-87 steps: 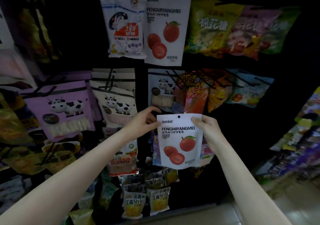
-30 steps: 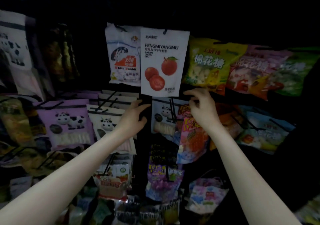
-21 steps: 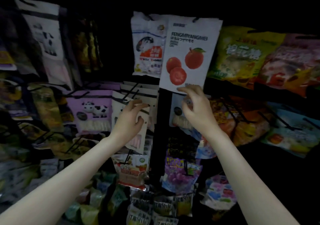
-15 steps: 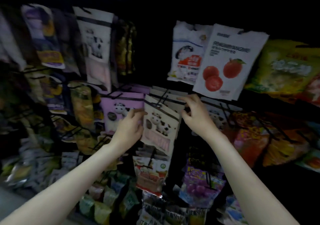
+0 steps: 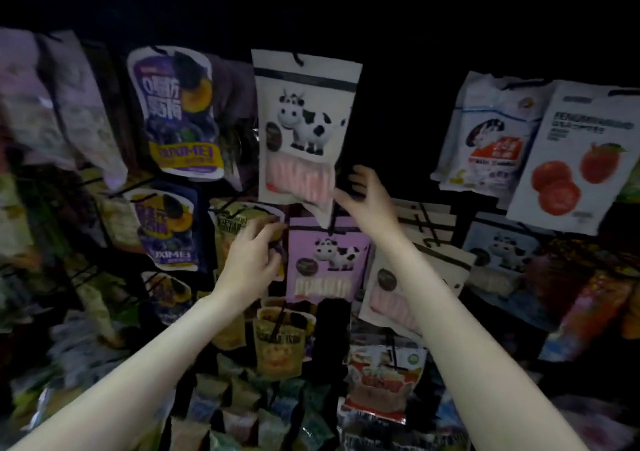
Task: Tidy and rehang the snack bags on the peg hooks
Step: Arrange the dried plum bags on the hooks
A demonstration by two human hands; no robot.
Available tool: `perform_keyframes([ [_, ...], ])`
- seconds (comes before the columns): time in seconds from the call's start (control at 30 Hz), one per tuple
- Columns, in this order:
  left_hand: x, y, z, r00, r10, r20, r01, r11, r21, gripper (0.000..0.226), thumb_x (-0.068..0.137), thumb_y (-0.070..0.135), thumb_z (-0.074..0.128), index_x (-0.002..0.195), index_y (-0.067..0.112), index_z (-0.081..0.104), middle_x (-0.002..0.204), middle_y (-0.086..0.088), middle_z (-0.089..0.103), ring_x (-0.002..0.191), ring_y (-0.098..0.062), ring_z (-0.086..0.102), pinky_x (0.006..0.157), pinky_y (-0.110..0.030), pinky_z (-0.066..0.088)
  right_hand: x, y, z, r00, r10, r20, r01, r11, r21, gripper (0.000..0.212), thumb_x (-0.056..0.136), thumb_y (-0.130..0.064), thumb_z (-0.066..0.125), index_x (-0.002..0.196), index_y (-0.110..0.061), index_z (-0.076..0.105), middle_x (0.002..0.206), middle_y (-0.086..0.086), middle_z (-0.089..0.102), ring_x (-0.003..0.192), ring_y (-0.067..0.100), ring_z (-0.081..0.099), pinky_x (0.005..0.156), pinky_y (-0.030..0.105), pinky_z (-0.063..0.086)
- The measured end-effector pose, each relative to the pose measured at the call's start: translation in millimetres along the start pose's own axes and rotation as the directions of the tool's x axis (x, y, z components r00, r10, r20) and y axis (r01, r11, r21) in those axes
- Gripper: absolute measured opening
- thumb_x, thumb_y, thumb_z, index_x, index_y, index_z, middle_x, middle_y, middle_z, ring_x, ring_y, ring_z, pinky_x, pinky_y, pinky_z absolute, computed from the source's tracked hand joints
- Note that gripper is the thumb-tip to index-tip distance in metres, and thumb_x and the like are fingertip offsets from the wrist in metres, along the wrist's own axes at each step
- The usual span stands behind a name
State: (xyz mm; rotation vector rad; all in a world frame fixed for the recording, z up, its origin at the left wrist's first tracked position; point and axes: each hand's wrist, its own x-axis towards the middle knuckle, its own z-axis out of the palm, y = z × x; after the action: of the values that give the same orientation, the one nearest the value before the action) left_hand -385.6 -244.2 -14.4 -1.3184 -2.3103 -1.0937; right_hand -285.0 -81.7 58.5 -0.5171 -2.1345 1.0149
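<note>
I am standing in front of a dark shop rack (image 5: 460, 218) hung with snack bags on black peg hooks, and both my bare arms are reaching up into it.

My left hand (image 5: 252, 260) is curling its fingers at the top of a yellow-green bag (image 5: 235, 228) in the middle row, near the rack's centre. It seems to be pinching the bag's upper edge, though the blur is keeping me from telling how firmly.

My right hand (image 5: 367, 197) is spreading wide, fingers relaxed and apart, holding nothing. Its fingertips are hovering just beside the lower right corner of a white cow bag (image 5: 304, 131), which is hanging tilted from a hook in the top row. I cannot tell whether they are touching it.

Directly below that bag, a purple cow bag (image 5: 327, 263) is hanging between my two wrists. Just to its right, partly behind my right forearm, another white cow bag (image 5: 391, 294) is hanging at a slant.

Toward the rack's upper right corner, a white bag with red fruit (image 5: 575, 159) is hanging beside a white rabbit bag (image 5: 491, 138). Toward the upper left, a purple plum bag (image 5: 176, 114) is hanging, with a smaller one like it (image 5: 166, 228) below. Along the bottom edge, small packets are crowding together, too blurred to make out.
</note>
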Motion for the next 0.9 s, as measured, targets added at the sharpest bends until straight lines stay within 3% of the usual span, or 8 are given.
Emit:
perform_keyframes([
  [0.17,15.8,-24.8,-20.9,0.999,0.034,-0.009,-0.035,0.996,-0.076,0.043,0.087,0.001,0.053,0.128,0.012,0.051,0.133,-0.005,0.044,0.124,-0.019,0.040,0.099,-0.024,0.033,28.5,-30.1,34.3,0.966,0.140,-0.218,-0.103,0.979,0.174,0.028,0.089,-0.030,0.061,0.106,-0.007,0.061,0.095,0.000,0.062,0.089,0.011,0.057,0.066,0.011,0.039],
  [0.27,20.7,-33.9,-32.5,0.999,0.046,-0.028,-0.049,0.989,-0.137,0.042,0.088,0.002,0.053,0.128,0.014,0.051,0.134,-0.002,0.043,0.119,-0.009,0.041,0.093,-0.018,0.033,33.7,-41.9,40.9,0.950,0.034,-0.311,-0.008,0.996,0.087,0.025,0.092,-0.024,0.057,0.070,-0.014,0.050,0.064,-0.007,0.048,0.061,0.003,0.044,0.053,0.015,0.031],
  [0.33,23.7,-31.7,-41.3,0.997,0.015,-0.077,-0.032,0.975,-0.220,0.042,0.089,0.002,0.052,0.129,0.014,0.050,0.133,-0.001,0.043,0.117,-0.007,0.041,0.092,-0.017,0.033,25.5,-51.4,41.0,0.936,-0.089,-0.341,0.106,0.994,0.031,0.034,0.094,-0.019,0.054,0.064,-0.019,0.039,0.059,-0.007,0.040,0.053,-0.001,0.036,0.051,0.014,0.029],
  [0.47,31.2,-16.7,-62.7,0.965,-0.064,-0.254,-0.047,0.912,-0.407,0.042,0.091,0.017,0.053,0.132,0.014,0.045,0.129,-0.004,0.046,0.118,-0.012,0.043,0.099,-0.024,0.035,-1.6,-78.2,18.4,0.862,-0.307,-0.404,0.316,0.948,-0.046,0.032,0.095,-0.012,0.050,0.067,-0.020,0.037,0.060,-0.008,0.038,0.050,-0.002,0.038,0.051,0.011,0.032],
  [0.6,34.8,-0.5,-78.1,0.975,-0.025,-0.221,-0.115,0.793,-0.598,0.055,0.087,0.034,0.058,0.136,0.025,0.034,0.136,0.007,0.040,0.122,-0.008,0.045,0.098,-0.023,0.042,-23.2,-100.5,-21.3,0.817,-0.468,-0.336,0.428,0.883,-0.191,0.025,0.096,-0.014,0.050,0.072,-0.010,0.044,0.061,-0.007,0.039,0.052,0.000,0.037,0.051,0.013,0.030],
  [0.77,34.8,31.0,-65.6,0.992,0.055,-0.117,-0.127,0.600,-0.790,0.066,0.086,0.017,0.064,0.138,0.029,0.025,0.136,0.008,0.042,0.110,-0.007,0.059,0.086,-0.024,0.052,-48.2,-87.6,-59.1,0.889,-0.405,-0.214,0.372,0.911,-0.177,0.006,0.093,-0.012,0.054,0.088,-0.010,0.051,0.077,-0.002,0.055,0.067,0.004,0.052,0.061,0.018,0.042],
  [0.83,28.2,38.0,-47.5,0.991,0.126,-0.044,-0.112,0.606,-0.788,0.073,0.083,0.021,0.068,0.138,0.041,0.025,0.143,0.008,0.038,0.126,-0.014,0.048,0.101,-0.042,0.045,-69.4,-66.0,-66.1,0.927,-0.311,-0.208,0.302,0.950,-0.075,0.028,0.092,-0.006,0.055,0.113,-0.021,0.044,0.103,-0.008,0.059,0.090,0.004,0.062,0.075,0.018,0.049],
  [0.9,13.3,44.4,-23.0,0.972,0.218,0.087,-0.079,0.654,-0.753,0.081,0.081,0.023,0.070,0.138,0.051,0.019,0.149,0.021,0.026,0.138,-0.006,0.027,0.112,-0.043,0.031,-94.9,-32.8,-70.8,0.960,-0.186,-0.210,0.195,0.981,0.023,0.059,0.091,-0.008,0.057,0.135,-0.035,0.027,0.123,-0.007,0.054,0.107,0.008,0.060,0.084,0.024,0.051],
])
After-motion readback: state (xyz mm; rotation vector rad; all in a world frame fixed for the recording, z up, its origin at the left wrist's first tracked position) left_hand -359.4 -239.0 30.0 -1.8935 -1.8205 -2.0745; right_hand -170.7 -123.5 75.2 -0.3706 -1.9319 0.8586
